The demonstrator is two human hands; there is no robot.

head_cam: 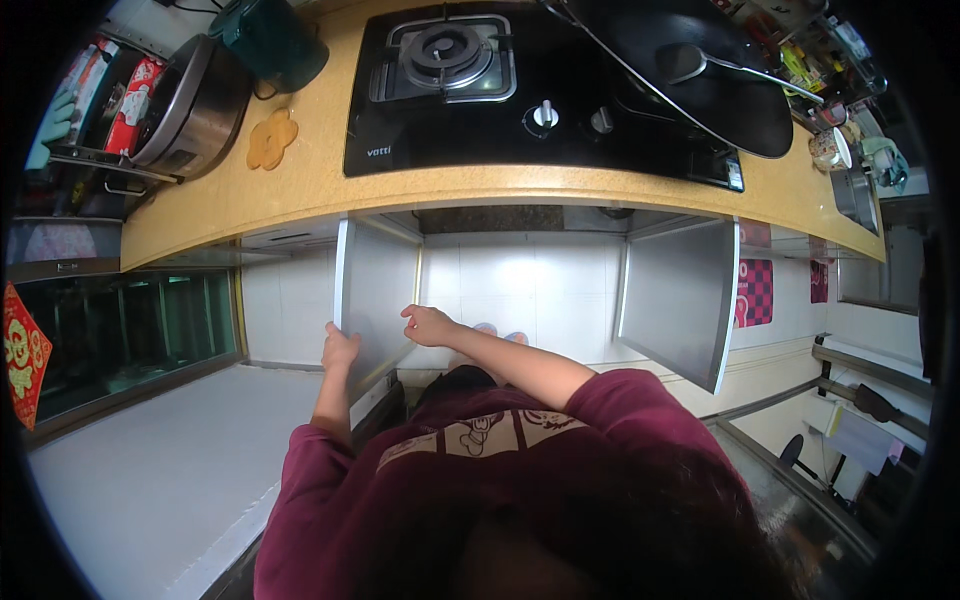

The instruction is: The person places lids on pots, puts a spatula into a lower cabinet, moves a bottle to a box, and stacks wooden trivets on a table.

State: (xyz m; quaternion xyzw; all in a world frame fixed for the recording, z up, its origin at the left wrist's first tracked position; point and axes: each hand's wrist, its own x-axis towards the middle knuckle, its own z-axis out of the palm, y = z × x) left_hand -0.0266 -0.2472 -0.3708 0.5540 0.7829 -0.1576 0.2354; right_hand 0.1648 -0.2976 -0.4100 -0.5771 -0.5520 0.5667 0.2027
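Two cabinet doors stand swung out below the counter. My left hand (341,346) is at the outer edge of the left cabinet door (379,277), its fingers on the pale edge strip. On the other side of that door is my right hand (427,325), fingers partly curled, with nothing visible in it; whether it touches the door I cannot tell. The right cabinet door (675,292) juts out, with neither hand near it. The cabinet's inside is mostly hidden under the counter edge.
A black gas hob (465,135) is set in the yellow counter (300,202). A wok (720,97) with a metal spatula (686,64) rests on its right side. A wooden trivet (272,140), rice cooker (199,105) and green kettle (274,45) are at the left.
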